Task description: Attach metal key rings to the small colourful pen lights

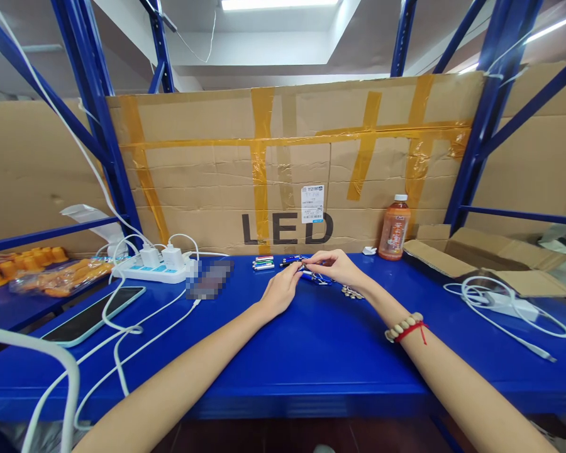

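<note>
Counter (302, 365): plain blue, beneath left hand (282, 292) and right hand (337, 267).
Small pieces (317, 279): blue and silvery, beside the right hand.
Cardboard panel (207, 189): brown, amber tape (261, 167), black lettering (285, 228), beyond both hands.
Bottle (394, 231): orange-red, white cap (400, 197), right of the right hand.
Bracelet beads (404, 326): beige, behind it.

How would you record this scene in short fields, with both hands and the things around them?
Left hand: over blue tabletop, grip unclear
Right hand: close to the left; bead bracelet on wrist
Near hands: shiny blue pieces, small coloured items, small metallic pieces
Left side: white power strip, phone
Right side: upright bottle, open cardboard box
Background: cardboard sheet marked LED
</note>
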Tool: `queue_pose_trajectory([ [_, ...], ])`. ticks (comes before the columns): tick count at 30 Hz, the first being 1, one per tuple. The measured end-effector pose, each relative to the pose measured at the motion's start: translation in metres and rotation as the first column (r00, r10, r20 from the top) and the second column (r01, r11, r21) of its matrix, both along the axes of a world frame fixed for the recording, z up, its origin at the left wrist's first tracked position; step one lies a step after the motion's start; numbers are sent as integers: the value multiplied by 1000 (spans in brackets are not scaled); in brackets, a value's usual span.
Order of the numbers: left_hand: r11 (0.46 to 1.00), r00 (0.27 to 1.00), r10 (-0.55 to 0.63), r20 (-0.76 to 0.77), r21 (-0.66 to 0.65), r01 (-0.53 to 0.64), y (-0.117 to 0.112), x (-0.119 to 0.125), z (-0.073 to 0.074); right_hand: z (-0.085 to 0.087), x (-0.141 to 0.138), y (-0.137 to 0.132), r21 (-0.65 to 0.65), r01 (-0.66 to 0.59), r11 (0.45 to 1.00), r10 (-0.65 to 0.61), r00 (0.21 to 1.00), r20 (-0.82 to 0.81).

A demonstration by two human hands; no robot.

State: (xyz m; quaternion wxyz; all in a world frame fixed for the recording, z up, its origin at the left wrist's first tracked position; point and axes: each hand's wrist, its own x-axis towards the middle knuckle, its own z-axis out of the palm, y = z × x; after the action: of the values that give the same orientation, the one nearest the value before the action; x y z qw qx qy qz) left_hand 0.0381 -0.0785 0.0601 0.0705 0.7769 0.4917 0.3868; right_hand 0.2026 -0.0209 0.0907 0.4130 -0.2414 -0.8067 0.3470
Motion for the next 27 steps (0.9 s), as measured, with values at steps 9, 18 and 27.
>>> queue_pose_trajectory([
  [9,1000,1000,19,-6,-5,-19,-2,1,-1,-4,-4,-4,-83,91,992,-89,996,33],
  [18,992,997,41,-58,-119,-48,-3,-3,1,-11,-5,5,-196,250,948,-231,966,117],
  [27,986,993,-40,-114,-165,20,5,-6,-5,-25,4,24,-76,332,940,-306,921,240],
])
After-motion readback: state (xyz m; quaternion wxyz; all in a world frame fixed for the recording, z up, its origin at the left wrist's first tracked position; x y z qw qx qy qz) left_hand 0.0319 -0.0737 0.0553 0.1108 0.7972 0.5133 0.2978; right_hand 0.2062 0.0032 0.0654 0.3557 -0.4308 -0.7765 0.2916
